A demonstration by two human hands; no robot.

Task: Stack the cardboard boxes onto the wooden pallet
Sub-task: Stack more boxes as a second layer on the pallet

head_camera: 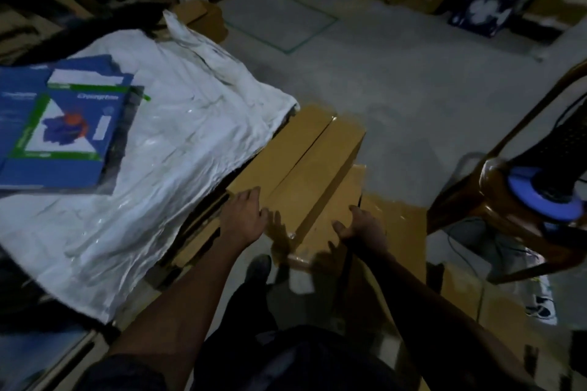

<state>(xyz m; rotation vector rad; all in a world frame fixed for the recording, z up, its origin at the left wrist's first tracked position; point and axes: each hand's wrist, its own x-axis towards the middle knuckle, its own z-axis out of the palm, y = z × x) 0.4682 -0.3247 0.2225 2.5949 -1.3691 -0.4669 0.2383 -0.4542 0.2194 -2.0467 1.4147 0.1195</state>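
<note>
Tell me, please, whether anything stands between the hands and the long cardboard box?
Nothing visible does. The left hand lies with fingers spread on top of the box near its left edge, and the right hand grips its near right corner. A white sheet lies beside the box on the left. No pallet can be made out.

Cardboard, plastic sheeting and bare concrete under dim light

The long box (314,168) is matt tan cardboard with a glossy strip of clear tape at its near end; the flat cardboard (397,232) under it looks the same, with a shiny taped patch. The white sheet (178,149) is crinkled plastic, glinting in places. The blue carton (66,124) has smooth printed card. The floor (397,73) is rough grey concrete. The chair (476,187) is glossy brown plastic.
</note>
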